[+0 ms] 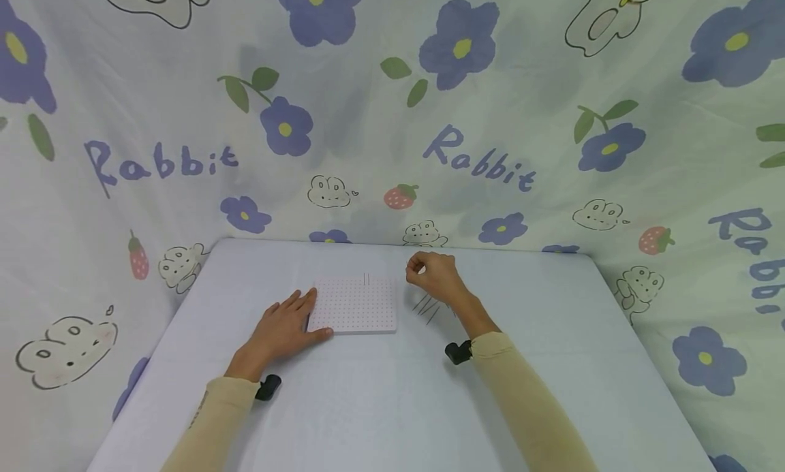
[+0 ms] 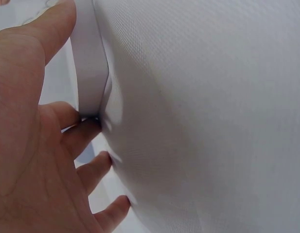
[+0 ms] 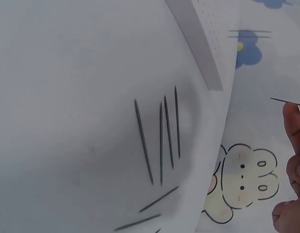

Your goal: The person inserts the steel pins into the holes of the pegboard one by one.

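Note:
A white board with a grid of small holes (image 1: pixel 352 306) lies flat on the table. Two thin metal pins (image 1: pixel 366 279) stand upright near its far edge. My left hand (image 1: pixel 285 329) rests at the board's left side, fingers spread along that edge and thumb at the near left corner. In the left wrist view, the fingertips (image 2: pixel 121 203) touch the white cloth. Raised beyond the board's right side, my right hand (image 1: pixel 437 279) pinches one thin pin (image 3: pixel 278 100) between thumb and fingertips. Below it, several loose pins (image 3: pixel 161 145) lie on the cloth.
A white cloth covers the table (image 1: pixel 343 404), whose far edge meets a patterned curtain (image 1: pixel 368 131) with flowers and rabbits. A small black device (image 1: pixel 268 387) sits at the left wrist, and another black device (image 1: pixel 458 353) at the right wrist.

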Motion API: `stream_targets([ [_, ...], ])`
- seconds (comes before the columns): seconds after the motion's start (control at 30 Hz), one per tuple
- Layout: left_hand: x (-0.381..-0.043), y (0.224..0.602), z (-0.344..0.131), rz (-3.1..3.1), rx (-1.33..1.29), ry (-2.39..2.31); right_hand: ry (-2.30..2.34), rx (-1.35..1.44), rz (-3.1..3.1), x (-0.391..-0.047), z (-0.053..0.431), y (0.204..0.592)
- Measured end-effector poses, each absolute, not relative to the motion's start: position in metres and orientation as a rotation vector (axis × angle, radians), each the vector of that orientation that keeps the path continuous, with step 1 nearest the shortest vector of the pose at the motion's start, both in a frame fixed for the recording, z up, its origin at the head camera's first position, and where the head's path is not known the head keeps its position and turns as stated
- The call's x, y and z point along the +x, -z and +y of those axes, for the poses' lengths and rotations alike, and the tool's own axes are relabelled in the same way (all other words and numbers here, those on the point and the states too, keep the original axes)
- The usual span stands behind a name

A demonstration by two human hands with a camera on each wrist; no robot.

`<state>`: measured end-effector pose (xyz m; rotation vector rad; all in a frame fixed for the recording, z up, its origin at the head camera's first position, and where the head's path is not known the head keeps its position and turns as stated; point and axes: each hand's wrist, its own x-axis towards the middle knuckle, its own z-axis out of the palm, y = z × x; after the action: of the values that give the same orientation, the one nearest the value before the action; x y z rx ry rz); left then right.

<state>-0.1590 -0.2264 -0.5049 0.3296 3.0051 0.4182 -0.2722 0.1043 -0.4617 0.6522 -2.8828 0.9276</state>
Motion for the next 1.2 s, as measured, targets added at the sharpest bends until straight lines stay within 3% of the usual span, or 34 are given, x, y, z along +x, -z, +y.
stream_targets([
  [1.2, -0.160, 0.507, -0.227, 3.007, 0.314, -0.404, -0.798, 0.710, -2.919, -0.280, 0.043, 0.479],
])
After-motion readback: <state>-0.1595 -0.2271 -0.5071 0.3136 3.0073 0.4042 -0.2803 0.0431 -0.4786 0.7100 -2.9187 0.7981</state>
